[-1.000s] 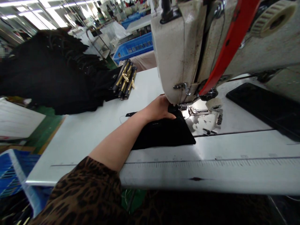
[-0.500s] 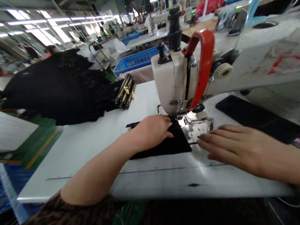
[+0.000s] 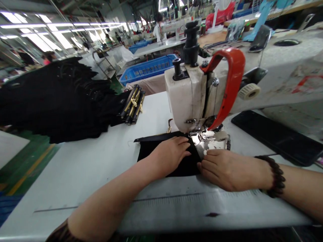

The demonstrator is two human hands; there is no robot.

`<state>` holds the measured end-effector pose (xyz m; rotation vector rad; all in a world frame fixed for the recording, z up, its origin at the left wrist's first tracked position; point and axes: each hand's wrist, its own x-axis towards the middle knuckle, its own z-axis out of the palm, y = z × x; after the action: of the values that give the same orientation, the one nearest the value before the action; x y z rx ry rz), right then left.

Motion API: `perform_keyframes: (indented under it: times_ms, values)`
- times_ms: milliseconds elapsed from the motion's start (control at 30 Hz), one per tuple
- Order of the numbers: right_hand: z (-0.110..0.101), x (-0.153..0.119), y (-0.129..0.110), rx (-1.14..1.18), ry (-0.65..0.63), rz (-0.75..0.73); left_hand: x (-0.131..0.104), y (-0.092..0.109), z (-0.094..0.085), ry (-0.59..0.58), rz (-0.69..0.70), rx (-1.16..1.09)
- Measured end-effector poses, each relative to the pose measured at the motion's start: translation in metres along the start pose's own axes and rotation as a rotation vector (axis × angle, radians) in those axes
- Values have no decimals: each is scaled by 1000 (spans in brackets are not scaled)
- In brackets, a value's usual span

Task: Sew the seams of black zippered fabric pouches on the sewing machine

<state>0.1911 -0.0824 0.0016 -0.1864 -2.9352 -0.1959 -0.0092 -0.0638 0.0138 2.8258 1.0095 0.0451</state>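
Rows of workbenches and strip lights fill the workshop behind the sewing machine (image 3: 180, 97), with a blue basket (image 3: 148, 76) beyond it. Left of the machine, a heap of black cloth (image 3: 55, 101) hangs over the table (image 3: 83, 174). Just below the machine's needle area lies a black fabric piece (image 3: 188, 166), a zip strip (image 3: 151, 137) along its far edge. The left hand (image 3: 169, 154) rests on it, fingers slightly parted; the right hand (image 3: 224, 169) has fingers bunched at its right edge, whether pinching I cannot tell. This looks like lining up for stitching; the next move probably calls for flat, steady guiding.
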Motion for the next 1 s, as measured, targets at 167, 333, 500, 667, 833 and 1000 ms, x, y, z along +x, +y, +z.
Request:
perform_keyframes:
  times_ms: [167, 333, 500, 667, 833, 1000]
  values:
    - [1, 0, -3, 10, 31, 25, 7, -5, 7, 39, -163, -74]
    - [3, 1, -4, 9, 65, 38, 8, -5, 9, 47, -188, -211]
    - [4, 2, -5, 28, 46, 35, 5, 1, 8, 111, -115, -106]
    - [5, 3, -5, 32, 11, 36, 5, 6, 12, 62, -98, -6]
    - [5, 2, -6, 29, 19, 39, 4, 5, 16, 36, -107, 29]
    - [5, 2, -6, 19, 18, 40, 5, 6, 14, 35, -98, 24]
